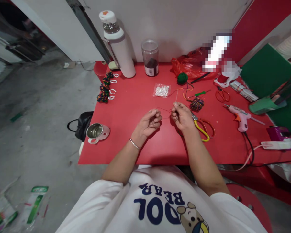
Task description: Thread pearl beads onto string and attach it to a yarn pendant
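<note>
Over the middle of the red table point(135, 142), my left hand point(149, 122) is curled shut, pinching a thin red thread point(165, 110) that runs across to my right hand point(181, 116). That hand is closed too, pinching the thread's other end together with a thin needle point(176, 95) that points up and away. A small clear bag of white beads point(162, 91) lies just beyond the hands. A bundle of multicoloured cord point(196, 104) sits to the right of the needle.
Yellow-handled scissors point(201, 128), red scissors point(222, 95), a pink glue gun point(240, 117) and a power strip point(278, 144) lie on the right. A white flask point(118, 45), a jar point(150, 58), green yarn point(182, 78), beaded cord rings point(106, 87) and a metal cup point(96, 132) stand around.
</note>
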`<control>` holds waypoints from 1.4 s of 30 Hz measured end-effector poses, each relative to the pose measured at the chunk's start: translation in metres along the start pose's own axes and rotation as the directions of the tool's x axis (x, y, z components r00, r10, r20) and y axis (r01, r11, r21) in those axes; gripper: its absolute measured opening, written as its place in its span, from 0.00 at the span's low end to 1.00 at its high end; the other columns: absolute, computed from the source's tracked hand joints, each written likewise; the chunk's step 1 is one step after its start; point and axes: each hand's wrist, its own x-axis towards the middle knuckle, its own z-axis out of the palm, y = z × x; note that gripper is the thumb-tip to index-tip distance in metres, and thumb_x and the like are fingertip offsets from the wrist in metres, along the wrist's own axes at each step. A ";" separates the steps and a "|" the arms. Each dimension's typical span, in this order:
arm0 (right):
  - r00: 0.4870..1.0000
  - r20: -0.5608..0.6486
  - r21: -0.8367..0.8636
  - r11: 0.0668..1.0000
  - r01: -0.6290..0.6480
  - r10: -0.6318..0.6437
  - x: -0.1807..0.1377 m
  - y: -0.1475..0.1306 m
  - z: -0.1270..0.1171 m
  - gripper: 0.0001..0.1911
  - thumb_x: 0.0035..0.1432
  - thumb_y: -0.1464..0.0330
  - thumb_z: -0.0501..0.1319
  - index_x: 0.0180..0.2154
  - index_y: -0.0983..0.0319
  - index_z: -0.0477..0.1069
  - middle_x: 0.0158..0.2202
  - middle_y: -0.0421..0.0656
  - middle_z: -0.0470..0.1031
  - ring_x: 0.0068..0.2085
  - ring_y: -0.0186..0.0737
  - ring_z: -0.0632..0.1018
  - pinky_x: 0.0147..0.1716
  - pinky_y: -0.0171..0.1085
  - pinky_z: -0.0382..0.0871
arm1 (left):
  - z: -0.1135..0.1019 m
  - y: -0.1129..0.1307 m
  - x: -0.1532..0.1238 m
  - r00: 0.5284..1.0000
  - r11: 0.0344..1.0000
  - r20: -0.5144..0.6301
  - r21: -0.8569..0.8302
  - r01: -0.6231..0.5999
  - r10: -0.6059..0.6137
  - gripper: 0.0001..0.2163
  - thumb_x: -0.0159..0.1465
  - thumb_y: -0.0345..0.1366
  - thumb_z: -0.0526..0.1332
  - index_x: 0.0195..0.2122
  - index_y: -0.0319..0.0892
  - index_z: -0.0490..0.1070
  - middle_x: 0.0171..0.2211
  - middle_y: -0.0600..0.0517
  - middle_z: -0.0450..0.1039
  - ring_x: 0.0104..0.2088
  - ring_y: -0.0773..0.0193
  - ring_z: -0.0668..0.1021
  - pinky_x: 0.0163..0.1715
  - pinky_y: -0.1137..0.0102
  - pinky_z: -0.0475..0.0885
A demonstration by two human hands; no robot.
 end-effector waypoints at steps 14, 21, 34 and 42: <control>0.965 0.224 -0.051 0.987 0.152 -0.137 -0.022 0.016 0.015 0.26 0.48 0.50 0.79 0.36 0.59 0.71 0.22 0.31 0.73 0.17 0.25 0.68 0.15 0.24 0.61 | -0.022 -0.015 0.013 0.743 0.293 0.134 0.862 -0.414 0.656 0.04 0.65 0.31 0.68 0.33 0.45 0.82 0.36 0.50 0.81 0.40 0.63 0.79 0.43 0.71 0.74; 0.974 0.090 -0.009 0.978 0.210 -0.209 -0.012 0.004 0.009 0.27 0.46 0.51 0.80 0.35 0.59 0.70 0.22 0.31 0.72 0.19 0.25 0.68 0.15 0.24 0.57 | -0.027 -0.025 0.017 0.708 -0.071 0.412 0.886 -0.459 0.573 0.07 0.65 0.29 0.66 0.32 0.43 0.83 0.41 0.47 0.82 0.34 0.64 0.79 0.37 0.68 0.75; 0.987 0.087 0.040 0.990 0.134 -0.138 -0.009 0.003 0.005 0.26 0.45 0.55 0.81 0.36 0.59 0.70 0.22 0.31 0.73 0.19 0.25 0.68 0.15 0.24 0.58 | -0.019 -0.017 0.012 0.774 0.334 0.138 0.846 -0.416 0.618 0.05 0.56 0.32 0.75 0.26 0.41 0.81 0.46 0.45 0.76 0.36 0.65 0.76 0.31 0.69 0.72; 0.997 0.038 0.076 0.995 0.071 -0.074 -0.005 0.003 0.004 0.24 0.48 0.59 0.81 0.35 0.59 0.69 0.22 0.30 0.72 0.19 0.24 0.68 0.15 0.23 0.58 | -0.018 -0.017 0.010 0.791 0.437 0.114 0.782 -0.444 0.601 0.08 0.54 0.36 0.77 0.27 0.41 0.81 0.44 0.45 0.76 0.41 0.61 0.77 0.35 0.69 0.74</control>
